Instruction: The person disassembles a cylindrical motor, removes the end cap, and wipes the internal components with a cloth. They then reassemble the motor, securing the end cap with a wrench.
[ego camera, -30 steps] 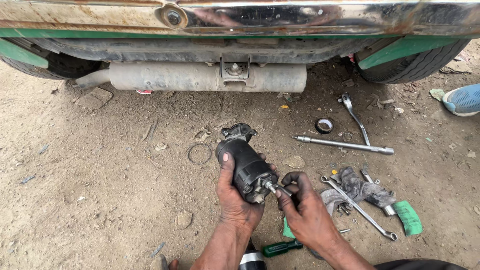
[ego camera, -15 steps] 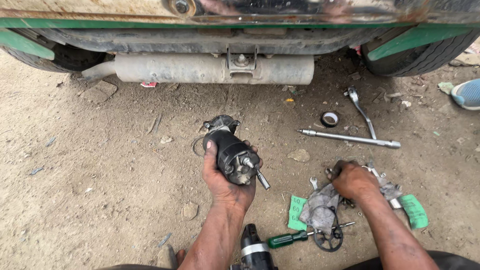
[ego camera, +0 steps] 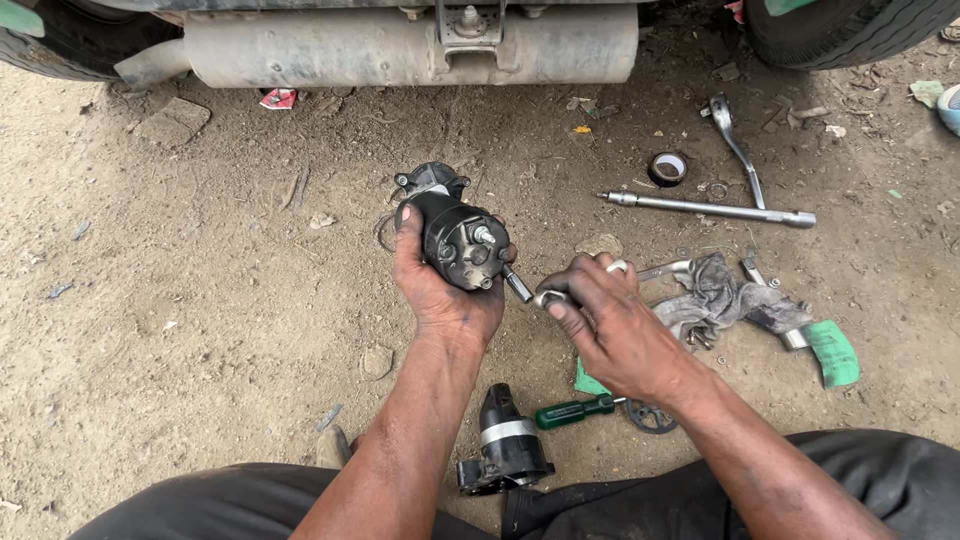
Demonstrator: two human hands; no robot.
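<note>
My left hand grips a black cylindrical motor body from below, its end cap with studs facing me and a bolt sticking out at the lower right. My right hand is closed around a metal spanner, whose near end sits close to that bolt. Both hands are held above the dirt ground. On the ground near my knees lies a second black motor part with a silver band.
A green-handled screwdriver, a grey rag, a green cloth, a long socket bar, a ratchet and a tape roll lie on the dirt. A vehicle's silencer and tyre stand beyond.
My right hand left the motor's bolt, reached to the tools by the rag, and has come back holding a spanner. The left hand kept hold of the motor.
</note>
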